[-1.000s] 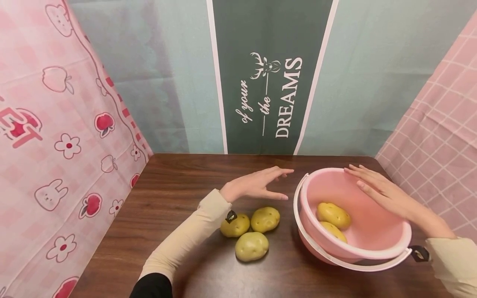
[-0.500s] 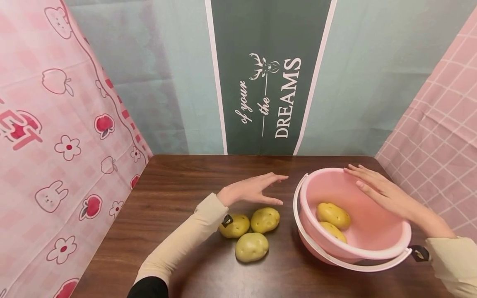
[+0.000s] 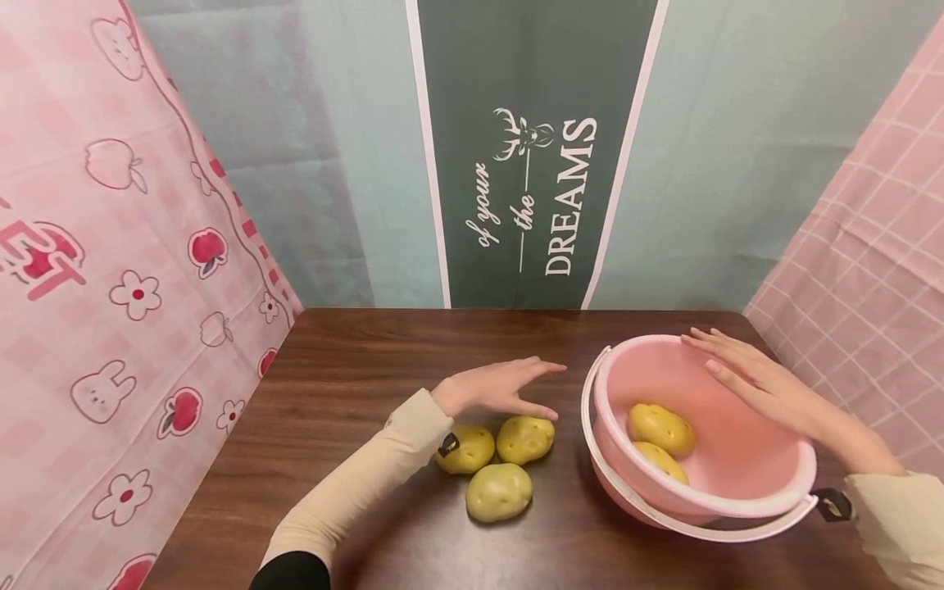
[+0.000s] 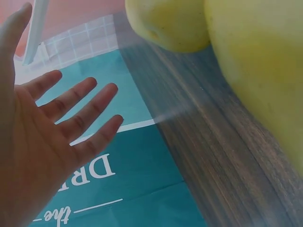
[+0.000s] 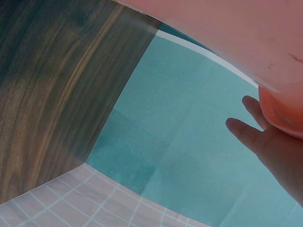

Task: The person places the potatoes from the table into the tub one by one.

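Note:
My left hand (image 3: 497, 389) hovers over the table's middle with fingers stretched out and nothing in it; the left wrist view shows its bare palm (image 4: 35, 151). Its thumb overlaps the rear right potato (image 3: 526, 440) in the head view. Beside that lie a potato (image 3: 472, 451) partly behind my wrist strap and a paler potato (image 3: 498, 492) in front. My right hand (image 3: 770, 385) rests along the right rim of a pink bucket (image 3: 737, 500), fingers fairly straight. Inside the bucket are two potatoes, one (image 3: 661, 429) more exposed and another (image 3: 661, 460) partly behind the near wall.
A white bucket handle (image 3: 726, 534) hangs down around the bucket's near left side. The dark wooden table (image 3: 354, 352) meets a green and teal cloth (image 3: 538, 246) at the back. Pink patterned cloths stand on the left (image 3: 147, 344) and right (image 3: 848, 246).
My left hand has lowered and drawn slightly left, bringing its thumb over the rear right potato. The right hand stays on the bucket rim, and the potatoes keep their places.

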`<state>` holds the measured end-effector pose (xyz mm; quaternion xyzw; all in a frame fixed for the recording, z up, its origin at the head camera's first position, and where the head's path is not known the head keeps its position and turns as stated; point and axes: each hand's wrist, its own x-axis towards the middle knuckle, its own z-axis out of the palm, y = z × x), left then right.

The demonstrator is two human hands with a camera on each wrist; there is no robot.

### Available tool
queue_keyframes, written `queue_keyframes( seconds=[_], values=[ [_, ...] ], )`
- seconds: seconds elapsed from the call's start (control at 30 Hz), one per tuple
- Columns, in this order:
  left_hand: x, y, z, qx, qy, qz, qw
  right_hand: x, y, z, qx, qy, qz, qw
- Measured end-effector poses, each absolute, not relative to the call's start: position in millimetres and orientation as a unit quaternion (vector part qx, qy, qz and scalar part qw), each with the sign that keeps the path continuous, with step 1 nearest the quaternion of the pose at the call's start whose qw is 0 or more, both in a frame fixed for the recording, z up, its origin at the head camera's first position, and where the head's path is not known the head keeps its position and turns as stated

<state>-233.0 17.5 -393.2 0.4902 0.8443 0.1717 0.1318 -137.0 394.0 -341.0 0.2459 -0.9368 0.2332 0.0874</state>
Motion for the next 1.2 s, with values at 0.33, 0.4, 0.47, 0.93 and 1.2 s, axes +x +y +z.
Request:
queue_keyframes(
  seconds=[0.33,0.4,0.47,0.93,1.2],
  values=[
    [-232.9,16.4,-404.7,0.483,0.855,0.121,0.145,-136.5,394.5,-344.6,0.250,-0.936,0.233,0.091],
    [-232.4,15.9,-405.7,0.483,0.857,0.110,0.144,-135.9,394.1,-345.1,0.247,-0.936,0.236,0.090],
    [-231.5,15.2,-406.5,0.479,0.859,0.101,0.150,-134.6,393.5,-345.8,0.244,-0.936,0.240,0.086],
    [-233.4,20.1,-405.6,0.480,0.854,0.067,0.188,-140.1,393.2,-342.0,0.256,-0.933,0.236,0.093],
    [-230.8,22.1,-409.2,0.491,0.843,0.055,0.211,-139.0,391.0,-340.7,0.258,-0.932,0.238,0.089]
  ],
)
